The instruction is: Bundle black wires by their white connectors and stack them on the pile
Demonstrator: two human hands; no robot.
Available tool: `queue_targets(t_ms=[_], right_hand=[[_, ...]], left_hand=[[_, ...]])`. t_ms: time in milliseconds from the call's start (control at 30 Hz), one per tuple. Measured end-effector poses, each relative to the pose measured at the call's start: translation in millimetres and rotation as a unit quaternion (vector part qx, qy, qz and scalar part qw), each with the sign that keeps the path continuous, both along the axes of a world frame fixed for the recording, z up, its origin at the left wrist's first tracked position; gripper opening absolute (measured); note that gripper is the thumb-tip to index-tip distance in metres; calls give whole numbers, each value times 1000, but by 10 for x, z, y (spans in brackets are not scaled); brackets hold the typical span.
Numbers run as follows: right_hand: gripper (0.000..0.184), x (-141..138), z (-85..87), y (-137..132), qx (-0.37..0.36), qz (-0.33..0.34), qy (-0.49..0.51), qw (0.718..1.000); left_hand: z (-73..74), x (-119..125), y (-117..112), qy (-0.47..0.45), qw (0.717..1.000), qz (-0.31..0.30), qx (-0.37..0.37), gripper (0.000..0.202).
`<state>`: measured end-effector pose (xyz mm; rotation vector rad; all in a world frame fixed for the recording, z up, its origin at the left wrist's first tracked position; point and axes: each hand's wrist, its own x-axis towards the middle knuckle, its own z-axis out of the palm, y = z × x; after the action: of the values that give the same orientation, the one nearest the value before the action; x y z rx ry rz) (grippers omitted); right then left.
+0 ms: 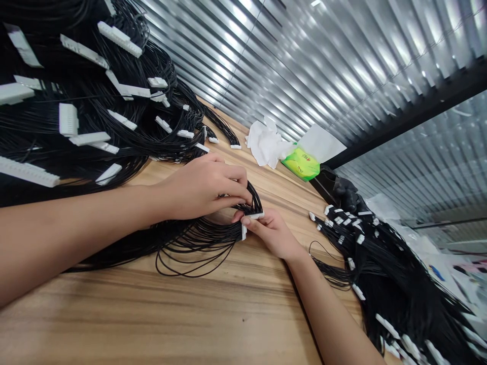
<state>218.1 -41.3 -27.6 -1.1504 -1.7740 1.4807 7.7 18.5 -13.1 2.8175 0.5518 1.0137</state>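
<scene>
My left hand (pixel 209 185) is closed, its curled fingertips on a bundle of thin black wires (pixel 256 195) that arcs down into a white connector (pixel 255 216). From the right, my right hand (pixel 276 234) pinches this connector between thumb and fingers; part of it is covered by the thumb. Just below stands a second white connector (pixel 244 231), with looped black wires (pixel 205 242) running from it to the left under my left forearm. Whether the right fingers also touch that second connector, I cannot tell.
A large heap of black wire harnesses (pixel 125 116) with white connectors fills the left. Another pile of harnesses (pixel 403 274) lies right. Crumpled white tissue (pixel 266 144) and a green tissue pack (pixel 302 165) rest on the wooden table (pixel 182 314), near a corrugated metal wall (pixel 289 66).
</scene>
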Motion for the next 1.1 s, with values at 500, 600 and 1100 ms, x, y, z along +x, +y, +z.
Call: queue_targets(t_ms=[500, 600, 1100], right_hand=[[33, 13, 26, 25, -44, -16, 50, 998], [33, 27, 21, 24, -51, -8, 56, 997], [32, 12, 42, 19, -55, -5, 56, 997]], left_hand=[[8, 13, 11, -56, 988, -14, -140, 16], [8, -1, 48, -53, 983, -65, -164, 17], [-9, 10, 36, -35, 993, -53, -95, 17]])
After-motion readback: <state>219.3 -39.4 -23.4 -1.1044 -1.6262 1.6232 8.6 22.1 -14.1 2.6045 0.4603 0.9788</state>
